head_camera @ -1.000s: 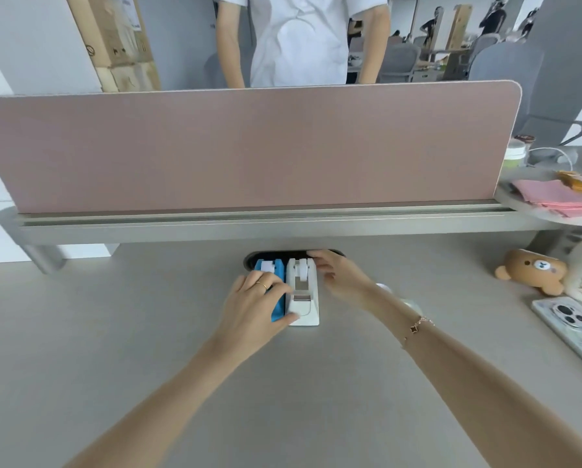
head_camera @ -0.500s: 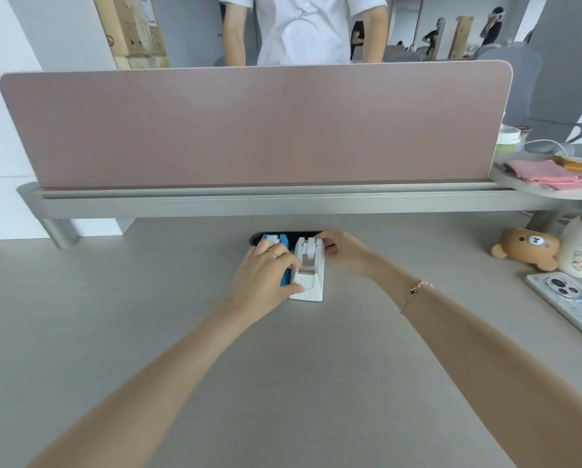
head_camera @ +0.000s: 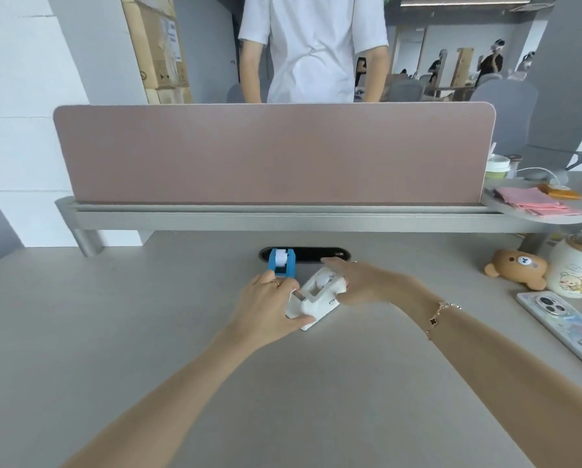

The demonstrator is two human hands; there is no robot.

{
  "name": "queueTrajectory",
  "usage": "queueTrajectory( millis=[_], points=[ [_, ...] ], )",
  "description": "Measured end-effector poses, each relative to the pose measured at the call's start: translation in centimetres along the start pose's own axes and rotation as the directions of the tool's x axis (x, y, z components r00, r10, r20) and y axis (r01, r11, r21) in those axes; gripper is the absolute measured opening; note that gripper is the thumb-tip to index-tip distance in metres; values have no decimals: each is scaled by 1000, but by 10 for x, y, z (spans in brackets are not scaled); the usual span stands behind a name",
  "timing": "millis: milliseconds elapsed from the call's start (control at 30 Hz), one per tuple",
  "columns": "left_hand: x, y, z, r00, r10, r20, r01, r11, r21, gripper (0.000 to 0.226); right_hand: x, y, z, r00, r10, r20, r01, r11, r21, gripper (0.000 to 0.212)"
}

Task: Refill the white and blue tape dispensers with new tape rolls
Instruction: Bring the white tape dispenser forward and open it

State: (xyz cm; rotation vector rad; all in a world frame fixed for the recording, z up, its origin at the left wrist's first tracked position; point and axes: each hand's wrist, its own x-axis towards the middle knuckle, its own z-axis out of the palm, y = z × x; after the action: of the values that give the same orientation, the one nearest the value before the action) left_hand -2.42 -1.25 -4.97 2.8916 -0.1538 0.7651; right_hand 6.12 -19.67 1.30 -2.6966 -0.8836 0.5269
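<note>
White tape dispenser [head_camera: 316, 296] is up off the desk [head_camera: 316, 383] now, tilted, both hands clamped on it: left hand [head_camera: 269, 310], right hand [head_camera: 360, 282]. Blue tape dispenser [head_camera: 281, 264] sits just beyond the left grip. Refill probably starting.

The white plastic tape dispenser [head_camera: 316, 297], a low wedge-shaped block with a small white spool seated in its open cradle and dark lettering on its side (too small to read), is turned at an angle to the desk edge, its cutter end toward the near left. The blue plastic tape dispenser [head_camera: 282, 264] of the same form stands upright on the grey desk just beyond and to the left, a white spool in its cradle, its far end at the black oval cable slot.
</note>
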Motion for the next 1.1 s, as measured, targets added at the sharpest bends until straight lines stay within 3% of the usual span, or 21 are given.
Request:
queueTrajectory(
  millis=[200,367,633,1100],
  points=[
    [0,-2,-7,978,-107,181,125,988,-89,63,-9,4,3,999,35,28,-31,990,-139,53],
    [8,-5,-12,955,-102,278,147,978,-146,59,-8,4,-3,999,16,35,-13,997,-77,50],
    [0,-6,-17,941,-110,319,199,944,-263,46,-19,12,13,998,31,-55,-33,999,-37,52],
    [-52,2,-39,896,-77,437,321,793,-518,35,-75,-1,53,994,-31,-102,53,976,213,50]
  ],
)
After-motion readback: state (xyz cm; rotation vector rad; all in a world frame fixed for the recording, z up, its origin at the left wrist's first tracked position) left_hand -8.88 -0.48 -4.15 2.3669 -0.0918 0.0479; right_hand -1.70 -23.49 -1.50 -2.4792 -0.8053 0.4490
